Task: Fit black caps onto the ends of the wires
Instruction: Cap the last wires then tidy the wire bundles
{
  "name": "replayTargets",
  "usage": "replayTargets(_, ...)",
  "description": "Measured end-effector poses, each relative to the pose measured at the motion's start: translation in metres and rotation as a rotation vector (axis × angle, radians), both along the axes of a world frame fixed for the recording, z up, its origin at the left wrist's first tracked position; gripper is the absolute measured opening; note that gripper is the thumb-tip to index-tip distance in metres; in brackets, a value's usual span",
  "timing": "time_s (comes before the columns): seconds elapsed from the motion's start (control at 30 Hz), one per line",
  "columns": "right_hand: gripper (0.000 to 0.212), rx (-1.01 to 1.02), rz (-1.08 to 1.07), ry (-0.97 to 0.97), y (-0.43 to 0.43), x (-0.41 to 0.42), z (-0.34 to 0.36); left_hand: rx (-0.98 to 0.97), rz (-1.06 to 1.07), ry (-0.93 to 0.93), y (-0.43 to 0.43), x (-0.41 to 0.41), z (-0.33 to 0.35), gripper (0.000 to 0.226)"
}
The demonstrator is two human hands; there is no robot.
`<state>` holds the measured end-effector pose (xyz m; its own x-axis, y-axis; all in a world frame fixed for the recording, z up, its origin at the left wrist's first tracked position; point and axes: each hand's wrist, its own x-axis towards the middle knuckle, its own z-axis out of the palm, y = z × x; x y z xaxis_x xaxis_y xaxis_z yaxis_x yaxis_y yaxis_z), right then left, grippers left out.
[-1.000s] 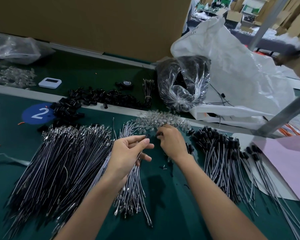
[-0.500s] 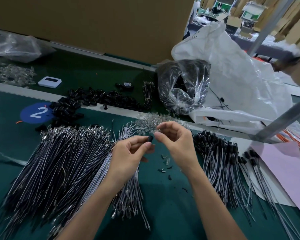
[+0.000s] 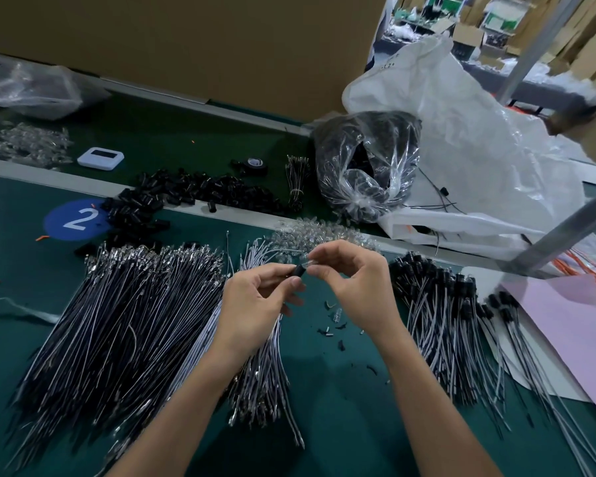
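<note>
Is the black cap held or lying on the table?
Held: left hand pinches the black cap; right hand pinches a clear piece against it.

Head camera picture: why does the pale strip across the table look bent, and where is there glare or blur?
Head view: the wide lens slightly bows the pale strip; glare glints on the clear bag; far boxes look soft; the left hand and right hand, pinching at the black cap, are sharp.
</note>
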<state>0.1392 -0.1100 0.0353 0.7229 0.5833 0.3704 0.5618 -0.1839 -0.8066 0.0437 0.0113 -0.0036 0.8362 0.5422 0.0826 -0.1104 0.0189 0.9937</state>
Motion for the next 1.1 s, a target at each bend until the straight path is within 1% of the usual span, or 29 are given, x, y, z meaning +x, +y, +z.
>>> replayTargets(0.13, 0.024, -0.029, 0.04, 0.051, 0.0, 0.003, 0.002, 0.053, -0.016, 0.009, 0.003, 0.001, 0.001, 0.03)
replayTargets(0.23, 0.023, -0.028, 0.04, 0.066, 0.002, 0.004, 0.0, 0.1, -0.029, -0.004, 0.007, 0.002, 0.003, 0.032)
replayTargets(0.4, 0.024, -0.038, 0.064, 0.118, 0.001, 0.009, 0.001, 0.078, -0.036, -0.022, 0.01, 0.004, 0.001, 0.032)
replayTargets(0.53, 0.031, -0.061, 0.085, 0.122, 0.0, 0.012, 0.003, 0.112, -0.068, -0.053, 0.012, 0.004, -0.002, 0.034)
replayTargets(0.6, 0.032, -0.043, 0.086, 0.126, 0.001, 0.013, 0.003, 0.119, -0.073, -0.086, 0.013, 0.005, -0.003, 0.033)
replayTargets(0.7, 0.03, -0.02, 0.095, 0.15, 0.002, 0.015, 0.004, 0.124, -0.079, -0.111, 0.014, 0.006, -0.003, 0.025)
replayTargets(0.87, 0.03, 0.025, 0.123, 0.214, 0.0, 0.016, 0.002, 0.186, -0.152, -0.118, 0.02, 0.009, 0.002, 0.033)
replayTargets(0.97, 0.032, 0.062, 0.126, 0.24, -0.001, 0.015, 0.001, 0.2, -0.189, -0.11, 0.023, 0.012, 0.006, 0.03)
replayTargets(1.1, 0.034, 0.11, 0.13, 0.285, -0.005, 0.017, 0.002, 0.166, -0.233, -0.109, 0.022, 0.015, 0.012, 0.026)
